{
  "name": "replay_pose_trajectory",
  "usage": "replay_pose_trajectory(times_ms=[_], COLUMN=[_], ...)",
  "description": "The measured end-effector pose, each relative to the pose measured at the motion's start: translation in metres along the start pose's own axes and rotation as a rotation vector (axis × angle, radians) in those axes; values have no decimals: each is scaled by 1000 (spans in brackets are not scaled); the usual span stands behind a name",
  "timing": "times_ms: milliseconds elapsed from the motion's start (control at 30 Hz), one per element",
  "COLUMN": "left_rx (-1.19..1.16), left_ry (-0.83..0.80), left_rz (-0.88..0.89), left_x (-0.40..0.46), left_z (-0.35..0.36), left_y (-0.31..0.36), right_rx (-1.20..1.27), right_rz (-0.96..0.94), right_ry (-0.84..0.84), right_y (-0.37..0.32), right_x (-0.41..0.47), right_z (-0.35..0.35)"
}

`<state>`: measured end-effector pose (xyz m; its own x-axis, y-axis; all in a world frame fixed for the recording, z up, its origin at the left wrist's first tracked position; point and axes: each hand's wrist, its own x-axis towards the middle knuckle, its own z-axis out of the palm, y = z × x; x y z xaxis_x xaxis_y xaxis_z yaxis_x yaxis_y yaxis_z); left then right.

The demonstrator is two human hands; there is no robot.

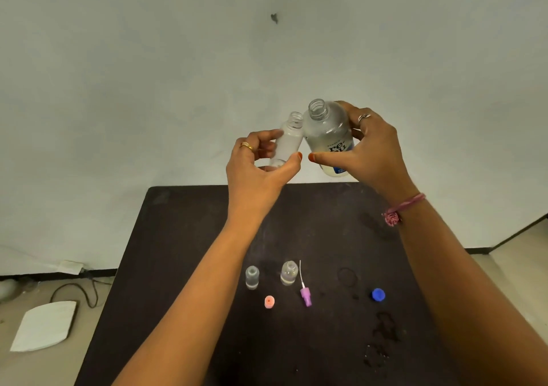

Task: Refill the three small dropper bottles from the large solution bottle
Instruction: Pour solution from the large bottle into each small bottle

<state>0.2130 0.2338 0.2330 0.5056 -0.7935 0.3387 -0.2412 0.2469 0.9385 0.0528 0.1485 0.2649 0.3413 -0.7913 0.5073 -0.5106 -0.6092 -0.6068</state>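
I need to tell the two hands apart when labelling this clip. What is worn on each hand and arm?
The left hand wears a gold ring on one finger. The right hand wears a silver ring, with a pink thread bracelet on its wrist. Both forearms are bare, with no sleeves showing.

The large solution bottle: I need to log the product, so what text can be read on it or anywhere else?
"re" in dark letters on the large solution bottle, partly cut off by the right hand.
Second line below it: blurred, unreadable.
Blue patch low on its label: too small.
Nothing else carries text.
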Motion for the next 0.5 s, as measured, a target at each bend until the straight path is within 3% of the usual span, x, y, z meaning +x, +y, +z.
replay_pose_trajectory(times_ms=[500], left_rx=[-22], left_ry=[36], left_rz=[16], left_x=[4], left_z=[21], left_y=[19], right_rx=[-232], right_rz=[-165], right_ry=[71], right_y=[-9], right_x=[28], right_z=[-36])
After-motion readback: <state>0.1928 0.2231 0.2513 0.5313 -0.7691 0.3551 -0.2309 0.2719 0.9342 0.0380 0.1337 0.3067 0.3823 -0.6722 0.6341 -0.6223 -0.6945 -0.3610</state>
